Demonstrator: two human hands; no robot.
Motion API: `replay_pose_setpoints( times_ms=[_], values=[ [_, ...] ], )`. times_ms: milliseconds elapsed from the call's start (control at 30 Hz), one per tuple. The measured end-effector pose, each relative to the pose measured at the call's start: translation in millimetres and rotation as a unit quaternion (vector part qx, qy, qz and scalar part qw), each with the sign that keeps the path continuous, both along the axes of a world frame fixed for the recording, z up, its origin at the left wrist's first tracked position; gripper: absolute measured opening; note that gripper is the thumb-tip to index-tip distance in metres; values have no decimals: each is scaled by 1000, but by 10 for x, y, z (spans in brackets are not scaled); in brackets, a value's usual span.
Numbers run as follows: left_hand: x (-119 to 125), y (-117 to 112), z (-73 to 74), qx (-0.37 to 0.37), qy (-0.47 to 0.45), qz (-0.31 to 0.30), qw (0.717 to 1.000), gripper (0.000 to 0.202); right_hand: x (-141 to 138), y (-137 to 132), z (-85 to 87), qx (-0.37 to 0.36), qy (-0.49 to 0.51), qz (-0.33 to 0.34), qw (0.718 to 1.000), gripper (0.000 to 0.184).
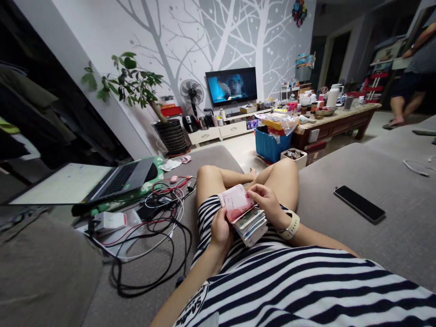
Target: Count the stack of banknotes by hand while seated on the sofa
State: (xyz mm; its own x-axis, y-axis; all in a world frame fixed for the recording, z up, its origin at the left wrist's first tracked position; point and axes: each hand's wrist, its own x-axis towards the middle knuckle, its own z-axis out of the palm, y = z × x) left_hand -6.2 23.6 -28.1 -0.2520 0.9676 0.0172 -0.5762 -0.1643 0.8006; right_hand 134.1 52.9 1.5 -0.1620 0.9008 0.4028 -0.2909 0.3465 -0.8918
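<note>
I sit cross-legged on a grey sofa (pixel 374 177) in a striped shirt. My left hand (pixel 220 229) is wrapped round a thick stack of banknotes (pixel 250 225) held over my lap. My right hand (pixel 267 200), with a pale watch on its wrist, pinches the top pink banknote (pixel 235 202) and lifts its edge up from the stack. Both hands are closed on the money.
A black phone (pixel 359 203) lies on the sofa to my right. At my left are an open laptop (pixel 102 181) and a tangle of cables (pixel 160 213) with a power strip. Beyond are a cluttered coffee table (pixel 337 119), a TV (pixel 231 85), a potted plant (pixel 136 86) and a person (pixel 413 72) standing far right.
</note>
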Motion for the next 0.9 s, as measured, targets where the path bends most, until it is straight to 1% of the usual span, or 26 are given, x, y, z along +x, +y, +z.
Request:
replay_pose_setpoints(
  times_ms=[200,500,767,900],
  values=[
    [12,-14,16,-3,-6,-5,1000,20,1,12,-22,-9,-1,2,1000,25],
    [9,-9,-2,-1,-9,-6,1000,23,-5,-2,-5,-13,3,1,1000,26],
    [24,-28,37,-13,-6,1,1000,28,-6,-20,14,-19,-5,-5,1000,29],
    [20,-22,25,-11,-3,-1,1000,27,0,-20,13,-17,-12,-10,1000,29]
  ],
)
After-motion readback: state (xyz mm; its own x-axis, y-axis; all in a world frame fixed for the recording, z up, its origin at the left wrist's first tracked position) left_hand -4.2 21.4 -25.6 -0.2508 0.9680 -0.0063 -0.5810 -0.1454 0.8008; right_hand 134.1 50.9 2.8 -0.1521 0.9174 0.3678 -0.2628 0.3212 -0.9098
